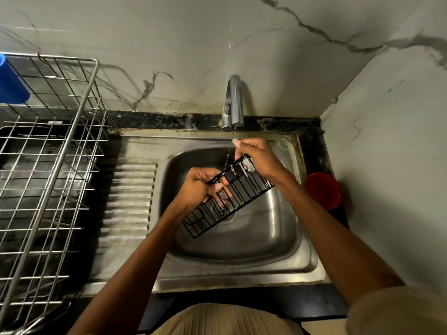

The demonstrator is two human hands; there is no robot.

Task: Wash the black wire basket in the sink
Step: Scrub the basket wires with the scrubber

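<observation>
Black wire basket (227, 197) hangs tilted over the sink (278, 250) bowl under a thin stream from the tap (233, 102). Left hand (200, 187) curls round its upper rail; right hand (256, 155) pinches the far end, seemingly. Wet, perhaps soapy wire could slip and clatter into the bowl.

No legible text, seemingly

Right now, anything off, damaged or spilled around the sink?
Nothing spilled or broken. Both hands, left hand and right hand, hold the black wire basket tilted over the sink under the tap. Only oddity: dark grime along the back counter edge.
</observation>
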